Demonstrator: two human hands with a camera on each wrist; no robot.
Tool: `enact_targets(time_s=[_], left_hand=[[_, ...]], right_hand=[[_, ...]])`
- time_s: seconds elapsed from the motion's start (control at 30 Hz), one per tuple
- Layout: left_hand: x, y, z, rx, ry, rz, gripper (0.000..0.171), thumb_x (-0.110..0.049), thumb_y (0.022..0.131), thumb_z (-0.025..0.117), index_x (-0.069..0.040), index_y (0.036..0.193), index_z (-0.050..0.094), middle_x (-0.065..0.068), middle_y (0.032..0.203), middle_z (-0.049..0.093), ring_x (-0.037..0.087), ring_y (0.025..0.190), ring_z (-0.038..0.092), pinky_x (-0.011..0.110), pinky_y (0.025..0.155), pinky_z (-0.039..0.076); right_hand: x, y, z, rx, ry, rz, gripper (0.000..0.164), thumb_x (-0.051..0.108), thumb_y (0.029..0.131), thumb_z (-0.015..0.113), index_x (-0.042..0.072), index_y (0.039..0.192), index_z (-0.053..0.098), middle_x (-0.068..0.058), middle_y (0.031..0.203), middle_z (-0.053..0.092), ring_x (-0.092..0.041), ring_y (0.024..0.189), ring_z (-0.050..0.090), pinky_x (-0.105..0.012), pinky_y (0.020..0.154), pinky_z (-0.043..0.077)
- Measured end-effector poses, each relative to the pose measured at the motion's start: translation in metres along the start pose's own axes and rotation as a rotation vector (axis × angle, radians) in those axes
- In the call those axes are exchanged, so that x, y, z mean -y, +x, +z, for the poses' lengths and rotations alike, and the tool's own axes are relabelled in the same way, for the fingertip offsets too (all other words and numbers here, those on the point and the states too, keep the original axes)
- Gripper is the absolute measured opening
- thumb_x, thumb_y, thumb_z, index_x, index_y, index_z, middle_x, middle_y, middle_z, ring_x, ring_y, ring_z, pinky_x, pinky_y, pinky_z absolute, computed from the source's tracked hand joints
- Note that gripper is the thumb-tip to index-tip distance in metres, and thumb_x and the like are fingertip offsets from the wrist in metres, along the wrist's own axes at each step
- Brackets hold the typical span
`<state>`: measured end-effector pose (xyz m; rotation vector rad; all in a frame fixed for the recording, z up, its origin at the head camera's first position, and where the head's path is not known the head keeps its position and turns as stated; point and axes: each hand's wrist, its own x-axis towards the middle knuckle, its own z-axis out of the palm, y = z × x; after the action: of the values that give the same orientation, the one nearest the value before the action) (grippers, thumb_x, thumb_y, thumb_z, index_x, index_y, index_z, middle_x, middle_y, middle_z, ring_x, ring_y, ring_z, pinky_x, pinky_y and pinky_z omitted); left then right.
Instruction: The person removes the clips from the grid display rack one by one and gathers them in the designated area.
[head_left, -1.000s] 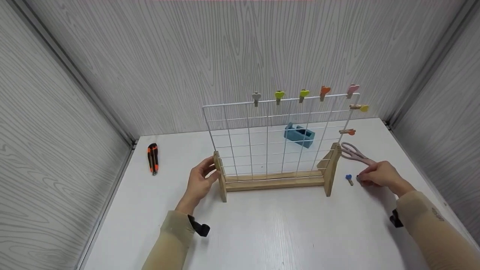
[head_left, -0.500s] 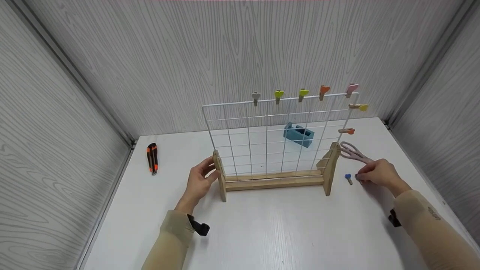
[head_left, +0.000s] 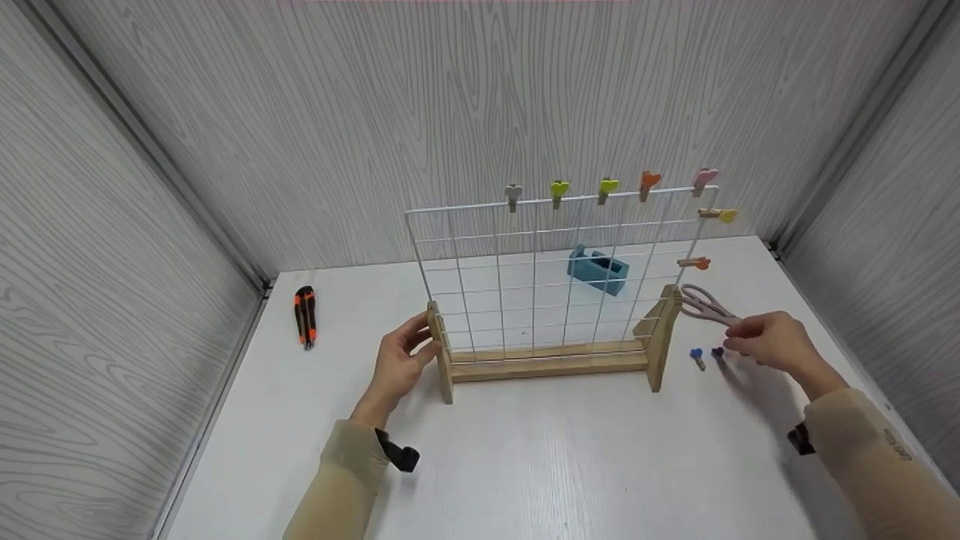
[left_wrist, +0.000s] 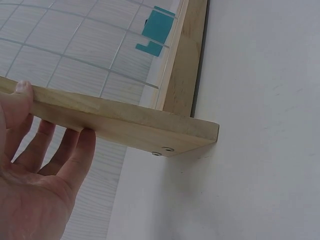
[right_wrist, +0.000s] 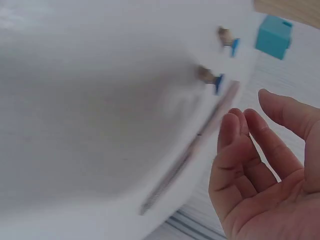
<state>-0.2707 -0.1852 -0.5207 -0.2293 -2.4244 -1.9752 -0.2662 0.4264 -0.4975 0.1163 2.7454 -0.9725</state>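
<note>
My left hand [head_left: 399, 366] pinches the left wooden upright [head_left: 442, 364] of a grid stand, the thumb on one side and the fingers on the other, as the left wrist view shows. White wire grid [head_left: 469, 208] rises from the wooden base. My right hand [head_left: 776, 345] is just off the table, nothing between its parted thumb and fingers. Beside it lie a dark blue heart clothespin [head_left: 718, 353] and a blue heart clothespin [head_left: 697, 355]. Clipped along the grid's top and right edges are several heart clothespins, among them a grey one [head_left: 513, 195] and a pink one [head_left: 704, 178].
A pair of scissors [head_left: 701, 301] lies by the stand's right side, partly hidden by the right hand. Behind the grid sits a teal tape dispenser [head_left: 598, 271]. To the left is a black and orange utility knife [head_left: 305, 318]. Wood-grain panels [head_left: 480, 97] enclose the white table.
My right hand has let go of the dark blue clothespin, leaving it beside the blue one, and has drawn slightly back to the right. The left hand keeps its grip on the stand.
</note>
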Motion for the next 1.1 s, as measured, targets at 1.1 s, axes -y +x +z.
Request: enact_targets(time_s=[1.1], left_hand=[[0.004, 0.0, 0.002, -0.006, -0.006, 0.019, 0.057, 0.005, 0.104, 0.072, -0.004, 0.159, 0.06, 0.019, 0.159, 0.065, 0.04, 0.151, 0.062, 0.052, 0.129, 0.053]], right_hand=[[0.232, -0.09, -0.036, -0.058, -0.178, -0.772, 0.021, 0.005, 0.095, 0.087, 0.013, 0.115, 0.088, 0.002, 0.106, 0.087, -0.002, 0.085, 0.075, -0.021, 0.076, 0.067]])
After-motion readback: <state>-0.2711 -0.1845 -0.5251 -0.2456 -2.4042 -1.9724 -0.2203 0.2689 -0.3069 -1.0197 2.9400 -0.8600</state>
